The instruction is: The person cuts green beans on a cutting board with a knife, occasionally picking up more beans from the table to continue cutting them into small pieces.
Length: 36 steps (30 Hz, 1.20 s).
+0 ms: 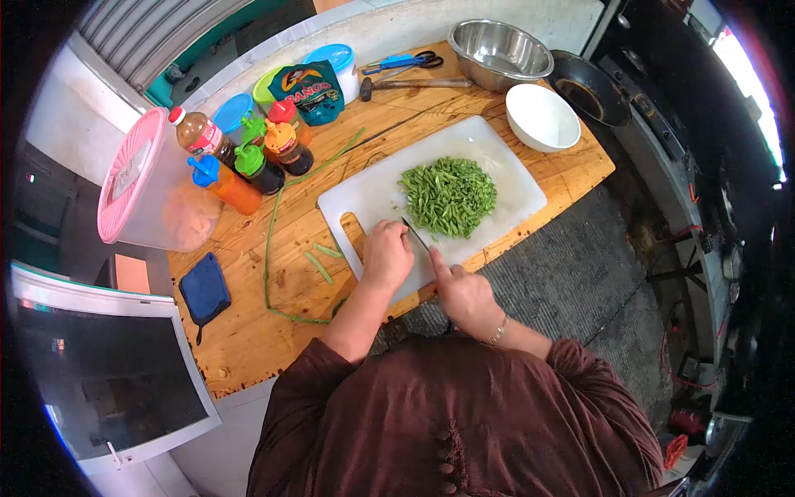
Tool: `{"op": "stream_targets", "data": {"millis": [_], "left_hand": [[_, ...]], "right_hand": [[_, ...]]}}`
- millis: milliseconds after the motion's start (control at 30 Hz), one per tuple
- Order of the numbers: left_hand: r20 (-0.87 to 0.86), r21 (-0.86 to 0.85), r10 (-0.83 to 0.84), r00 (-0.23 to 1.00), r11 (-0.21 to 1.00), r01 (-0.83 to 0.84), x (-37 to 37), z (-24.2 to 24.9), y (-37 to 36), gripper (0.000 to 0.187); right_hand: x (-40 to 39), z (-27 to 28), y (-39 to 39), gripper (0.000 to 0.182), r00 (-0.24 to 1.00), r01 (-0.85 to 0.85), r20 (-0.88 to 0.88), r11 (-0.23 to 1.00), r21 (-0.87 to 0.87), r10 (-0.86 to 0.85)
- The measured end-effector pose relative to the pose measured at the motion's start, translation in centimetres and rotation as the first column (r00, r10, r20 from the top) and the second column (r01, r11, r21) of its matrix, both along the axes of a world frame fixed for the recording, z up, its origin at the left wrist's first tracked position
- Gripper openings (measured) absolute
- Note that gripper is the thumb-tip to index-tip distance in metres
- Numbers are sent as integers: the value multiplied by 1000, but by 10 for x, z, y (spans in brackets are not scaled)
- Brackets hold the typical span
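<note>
A white cutting board [509, 178] lies on the wooden table with a heap of chopped green vegetable [447, 195] on it. My right hand [465, 296] is closed round the handle of a knife [416, 234], index finger stretched toward the blade. The blade slants up and left to my left hand [389, 253], whose fingers are curled together over the board near its handle slot. What the left fingers hold, if anything, is hidden. Two short green pieces [318, 267] and a long green stalk [267, 265] lie on the wood left of the board.
Sauce bottles [232, 186], a pink-lidded tub [124, 178] and a blue cloth [204, 290] stand or lie at the left. Scissors [414, 60], a hammer [418, 84], a steel bowl [501, 54] and a white bowl [542, 118] are along the back; a dark pan [590, 89] is beyond.
</note>
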<state>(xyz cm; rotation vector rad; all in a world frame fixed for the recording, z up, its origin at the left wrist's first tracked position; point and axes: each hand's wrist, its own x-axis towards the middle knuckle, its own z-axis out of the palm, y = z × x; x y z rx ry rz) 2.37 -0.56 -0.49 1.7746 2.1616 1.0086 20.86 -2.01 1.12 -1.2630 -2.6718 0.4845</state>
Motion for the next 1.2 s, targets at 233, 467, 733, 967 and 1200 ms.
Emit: {"op": "stream_targets", "data": {"millis": [233, 467, 733, 967, 1200], "left_hand": [[74, -30, -19, 997, 999, 22, -6, -1, 2, 6], [-21, 25, -63, 998, 998, 64, -5, 1, 2, 7], [-57, -74, -70, 996, 995, 66, 0, 12, -8, 9], [-1, 15, -57, 998, 998, 57, -6, -3, -7, 9], [35, 6, -54, 998, 999, 54, -8, 0, -6, 7]], "right_hand": [[-2, 8, 3, 62, 999, 45, -17, 999, -5, -45], [-16, 4, -5, 67, 999, 43, 6, 999, 16, -43], [-31, -2, 1, 67, 998, 57, -6, 998, 14, -57], [-14, 8, -5, 66, 991, 129, 52, 989, -77, -125], [-23, 21, -9, 67, 991, 130, 38, 988, -81, -128]]}}
